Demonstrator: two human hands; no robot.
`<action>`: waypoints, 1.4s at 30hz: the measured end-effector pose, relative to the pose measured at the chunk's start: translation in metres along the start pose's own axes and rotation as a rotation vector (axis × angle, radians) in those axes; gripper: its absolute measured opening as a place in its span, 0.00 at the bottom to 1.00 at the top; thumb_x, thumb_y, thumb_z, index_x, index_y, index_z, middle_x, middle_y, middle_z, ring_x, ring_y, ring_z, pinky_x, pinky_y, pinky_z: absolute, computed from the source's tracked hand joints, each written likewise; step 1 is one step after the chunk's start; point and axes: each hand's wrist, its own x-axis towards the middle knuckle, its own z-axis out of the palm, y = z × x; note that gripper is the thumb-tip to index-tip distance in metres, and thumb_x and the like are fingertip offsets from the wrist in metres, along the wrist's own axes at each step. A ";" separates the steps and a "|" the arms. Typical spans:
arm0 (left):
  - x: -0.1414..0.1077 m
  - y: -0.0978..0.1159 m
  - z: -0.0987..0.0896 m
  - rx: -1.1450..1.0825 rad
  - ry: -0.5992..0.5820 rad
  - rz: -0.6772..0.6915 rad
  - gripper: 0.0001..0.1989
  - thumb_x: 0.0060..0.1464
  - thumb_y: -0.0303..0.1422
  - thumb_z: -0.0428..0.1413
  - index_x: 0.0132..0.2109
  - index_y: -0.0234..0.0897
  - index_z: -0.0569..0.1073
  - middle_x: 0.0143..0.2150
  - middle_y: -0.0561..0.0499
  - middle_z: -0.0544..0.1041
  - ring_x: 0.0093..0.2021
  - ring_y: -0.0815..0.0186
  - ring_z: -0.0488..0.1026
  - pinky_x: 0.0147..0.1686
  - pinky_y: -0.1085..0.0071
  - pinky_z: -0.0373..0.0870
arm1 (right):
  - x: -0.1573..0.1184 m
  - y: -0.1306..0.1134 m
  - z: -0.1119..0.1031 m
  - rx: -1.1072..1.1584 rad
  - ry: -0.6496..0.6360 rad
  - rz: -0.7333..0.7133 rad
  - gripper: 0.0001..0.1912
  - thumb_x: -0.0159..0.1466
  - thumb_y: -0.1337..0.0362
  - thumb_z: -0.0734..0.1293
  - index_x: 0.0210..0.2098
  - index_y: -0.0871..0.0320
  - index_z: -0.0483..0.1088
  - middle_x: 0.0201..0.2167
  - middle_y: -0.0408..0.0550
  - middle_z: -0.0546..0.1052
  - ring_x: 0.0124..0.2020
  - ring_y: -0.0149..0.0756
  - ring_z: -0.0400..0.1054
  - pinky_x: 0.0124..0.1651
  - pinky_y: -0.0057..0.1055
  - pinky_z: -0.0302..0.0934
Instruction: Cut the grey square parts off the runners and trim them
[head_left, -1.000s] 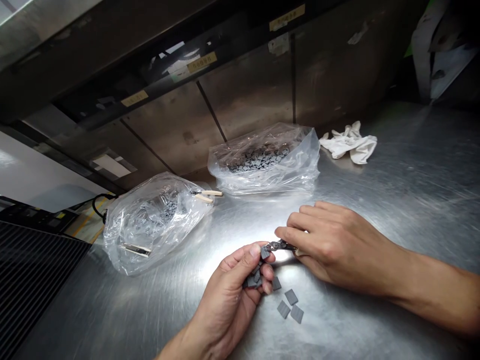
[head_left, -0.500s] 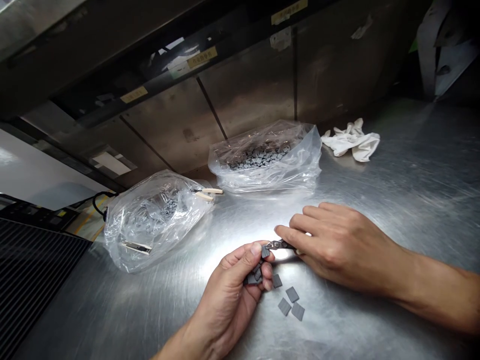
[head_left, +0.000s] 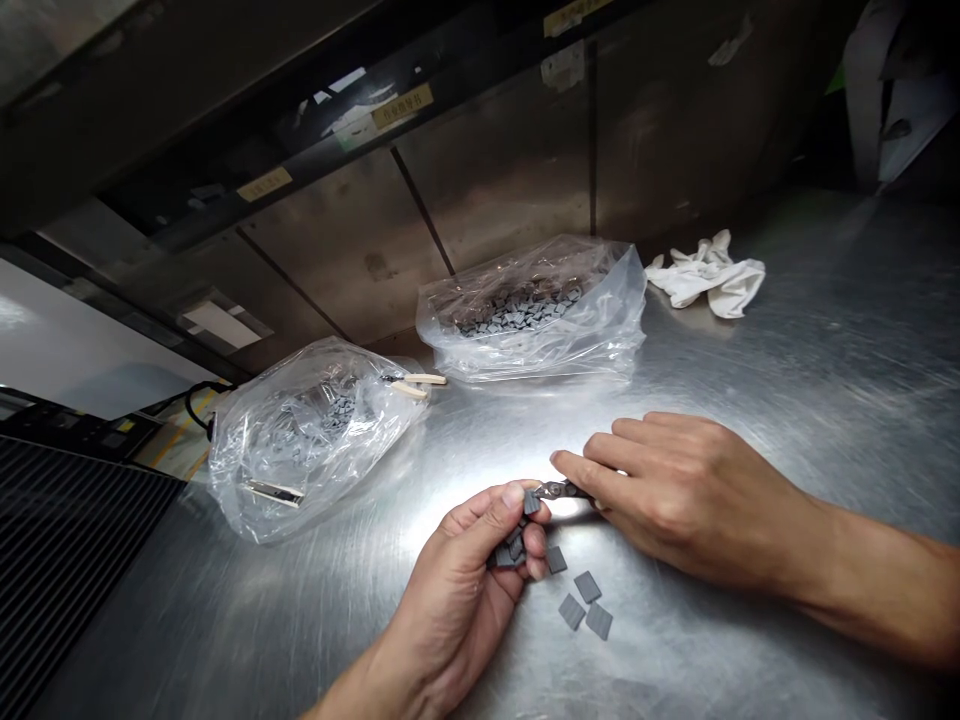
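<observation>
Several small grey square pieces [head_left: 510, 551] are held in my left hand [head_left: 472, 580], one of them [head_left: 532, 502] pinched between thumb and forefinger. My right hand [head_left: 675, 490] is closed around dark pliers [head_left: 559, 490], whose tips touch or nearly touch the pinched piece. The handles are mostly hidden under the fingers. Several loose grey pieces [head_left: 588, 587] lie on the metal table [head_left: 675, 660] just right of my left hand, below the pliers.
Two clear plastic bags, one at the back [head_left: 532, 350] and one at the left [head_left: 262, 440], contain grey pieces. Cream-handled pliers [head_left: 416, 384] and a metal-bladed tool [head_left: 274, 492] rest on the left bag. White gloves [head_left: 709, 275] lie at the back right, near a metal wall [head_left: 510, 180].
The camera view has shifted slightly. Both hands keep their hold, and the pliers remain at the pinched piece.
</observation>
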 end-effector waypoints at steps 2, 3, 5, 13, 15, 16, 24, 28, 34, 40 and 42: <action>0.000 0.000 0.000 -0.021 0.002 -0.012 0.08 0.56 0.30 0.64 0.36 0.26 0.81 0.32 0.48 0.76 0.27 0.75 0.68 0.29 0.79 0.70 | 0.000 0.000 0.000 0.013 0.000 0.003 0.11 0.67 0.73 0.61 0.39 0.60 0.75 0.24 0.43 0.68 0.25 0.37 0.56 0.30 0.37 0.44; 0.000 -0.001 0.000 -0.035 0.005 -0.019 0.08 0.56 0.30 0.64 0.36 0.26 0.81 0.32 0.48 0.76 0.27 0.75 0.69 0.28 0.79 0.70 | 0.000 0.000 0.000 0.022 0.001 0.004 0.11 0.67 0.73 0.61 0.39 0.60 0.75 0.24 0.43 0.69 0.25 0.37 0.57 0.30 0.37 0.45; -0.001 -0.001 0.000 -0.066 0.014 -0.034 0.07 0.56 0.30 0.65 0.36 0.27 0.81 0.32 0.49 0.76 0.27 0.76 0.69 0.28 0.79 0.70 | 0.000 0.000 0.000 0.039 0.000 0.001 0.11 0.68 0.73 0.61 0.39 0.60 0.75 0.25 0.43 0.69 0.25 0.37 0.57 0.30 0.37 0.45; -0.002 0.000 0.001 -0.143 0.009 -0.052 0.05 0.56 0.28 0.65 0.37 0.28 0.81 0.32 0.48 0.78 0.28 0.74 0.74 0.29 0.79 0.73 | 0.001 -0.005 0.000 0.105 0.028 0.073 0.09 0.64 0.73 0.63 0.35 0.58 0.74 0.26 0.44 0.69 0.27 0.36 0.60 0.32 0.36 0.47; -0.001 0.000 0.000 -0.146 0.005 -0.045 0.05 0.56 0.28 0.65 0.37 0.28 0.81 0.31 0.48 0.78 0.28 0.73 0.74 0.28 0.79 0.73 | 0.002 -0.007 0.001 0.141 0.032 0.103 0.08 0.63 0.72 0.63 0.36 0.58 0.74 0.27 0.44 0.71 0.29 0.37 0.61 0.33 0.36 0.49; -0.001 -0.001 0.000 -0.146 0.003 -0.044 0.05 0.56 0.28 0.65 0.37 0.28 0.81 0.31 0.48 0.78 0.28 0.73 0.74 0.28 0.79 0.73 | 0.002 -0.008 0.001 0.146 0.033 0.114 0.08 0.62 0.72 0.64 0.37 0.58 0.75 0.28 0.45 0.71 0.30 0.37 0.61 0.34 0.36 0.49; 0.001 -0.002 -0.001 -0.151 -0.011 -0.063 0.06 0.55 0.28 0.66 0.36 0.28 0.80 0.32 0.49 0.78 0.27 0.75 0.73 0.28 0.79 0.72 | 0.002 -0.009 0.001 0.124 0.023 0.130 0.08 0.62 0.72 0.65 0.36 0.58 0.75 0.28 0.44 0.71 0.29 0.39 0.61 0.34 0.37 0.47; 0.001 -0.002 -0.001 -0.140 -0.008 -0.060 0.06 0.55 0.29 0.66 0.35 0.28 0.79 0.31 0.49 0.77 0.27 0.75 0.72 0.28 0.78 0.71 | 0.002 -0.010 0.001 0.104 0.030 0.117 0.09 0.62 0.74 0.64 0.36 0.58 0.75 0.27 0.43 0.70 0.29 0.38 0.61 0.33 0.37 0.46; 0.001 -0.002 -0.002 -0.146 0.000 -0.068 0.06 0.54 0.28 0.67 0.35 0.27 0.79 0.31 0.49 0.77 0.26 0.75 0.72 0.28 0.78 0.71 | 0.002 -0.010 0.001 0.060 0.040 0.094 0.07 0.62 0.74 0.64 0.34 0.57 0.73 0.25 0.43 0.68 0.27 0.38 0.58 0.32 0.37 0.44; 0.002 -0.004 -0.004 -0.142 -0.002 -0.062 0.06 0.55 0.28 0.66 0.36 0.28 0.79 0.31 0.48 0.77 0.27 0.75 0.72 0.28 0.78 0.71 | 0.002 -0.009 0.001 0.001 0.074 0.057 0.09 0.66 0.73 0.62 0.37 0.59 0.75 0.24 0.42 0.67 0.25 0.38 0.56 0.31 0.37 0.43; 0.002 -0.004 -0.003 -0.137 -0.007 -0.058 0.05 0.56 0.28 0.65 0.36 0.28 0.79 0.31 0.49 0.77 0.27 0.75 0.72 0.27 0.78 0.71 | 0.002 -0.009 0.001 0.004 0.072 0.048 0.10 0.67 0.73 0.62 0.37 0.59 0.75 0.24 0.42 0.67 0.25 0.38 0.56 0.31 0.37 0.43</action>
